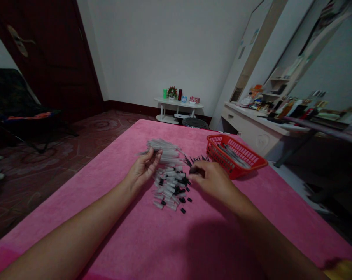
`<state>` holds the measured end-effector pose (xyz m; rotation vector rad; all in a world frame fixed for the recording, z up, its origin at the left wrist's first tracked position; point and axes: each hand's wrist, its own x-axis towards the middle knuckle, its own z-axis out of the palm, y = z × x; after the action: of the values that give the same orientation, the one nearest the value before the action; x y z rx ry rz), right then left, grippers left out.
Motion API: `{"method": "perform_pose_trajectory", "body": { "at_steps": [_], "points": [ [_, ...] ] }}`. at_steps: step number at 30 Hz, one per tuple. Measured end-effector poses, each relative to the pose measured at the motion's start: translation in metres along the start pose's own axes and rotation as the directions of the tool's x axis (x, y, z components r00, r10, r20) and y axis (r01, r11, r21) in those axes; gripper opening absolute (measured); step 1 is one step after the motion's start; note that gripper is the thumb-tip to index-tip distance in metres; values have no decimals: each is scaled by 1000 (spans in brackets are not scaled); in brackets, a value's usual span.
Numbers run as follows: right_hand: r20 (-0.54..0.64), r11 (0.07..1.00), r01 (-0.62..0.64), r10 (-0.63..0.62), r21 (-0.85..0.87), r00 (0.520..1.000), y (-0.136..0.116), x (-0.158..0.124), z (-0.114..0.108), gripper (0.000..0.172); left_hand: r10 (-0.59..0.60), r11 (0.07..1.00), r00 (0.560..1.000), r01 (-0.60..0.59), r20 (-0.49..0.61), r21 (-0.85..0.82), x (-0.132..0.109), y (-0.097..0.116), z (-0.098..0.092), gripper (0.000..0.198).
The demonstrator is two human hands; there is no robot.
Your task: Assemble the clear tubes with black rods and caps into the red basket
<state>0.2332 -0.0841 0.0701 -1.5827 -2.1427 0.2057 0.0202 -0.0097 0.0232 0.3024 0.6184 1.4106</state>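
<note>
My left hand (146,167) is closed in a pinch at the near edge of a pile of thin clear tubes (168,155). A slim pale tube appears to stick out to the left of its fingertips. On the right, my right hand (211,179) has thumb and fingers together around something dark, too small to make out. Just beyond it lie thin black pointed pieces (197,159), partly hidden by that hand. Between my hands is a heap of short clear caps (167,190), mixed with small black plugs (180,190).
A red plastic basket (251,164) holding long grey sticks (234,154) stands at the right on the pink cloth-covered table (129,233). Beyond are a low white shelf (178,102), a dressing table with bottles (251,120) and, to the left, a folding chair (15,105).
</note>
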Motion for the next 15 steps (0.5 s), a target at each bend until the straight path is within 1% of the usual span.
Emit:
{"method": "perform_pose_trajectory", "body": {
  "at_steps": [1,2,3,5,8,10,13,15],
  "points": [
    [146,998,-7,16,-68,989,0,-1,2,7,-3,1000,1000,3,-14,-20,1,2,0,19],
    [257,992,-2,35,-130,966,-1,-3,3,7,-4,999,1000,3,-19,-32,1,3,0,19],
    [332,983,9,52,-181,942,-3,-5,6,8,-7,999,1000,6,-21,-37,1,3,-1,18],
    [390,967,29,75,-253,918,-7,-9,9,9,-21,1000,1000,20,-22,-24,0,1,-1,18],
    [384,963,52,56,-265,922,-10,-11,13,4,-27,999,999,26,21,45,-3,-4,-2,16],
    [346,982,32,35,-186,938,-8,-9,14,2,-14,994,996,5,86,105,-4,-8,-3,14],
    [216,994,-82,65,73,974,-1,-2,20,6,-28,977,981,-14,194,213,-6,-14,-4,7],
    [111,944,-151,123,294,986,5,3,26,7,-54,959,965,-21,257,283,-8,-18,-4,5]
  ]
}}
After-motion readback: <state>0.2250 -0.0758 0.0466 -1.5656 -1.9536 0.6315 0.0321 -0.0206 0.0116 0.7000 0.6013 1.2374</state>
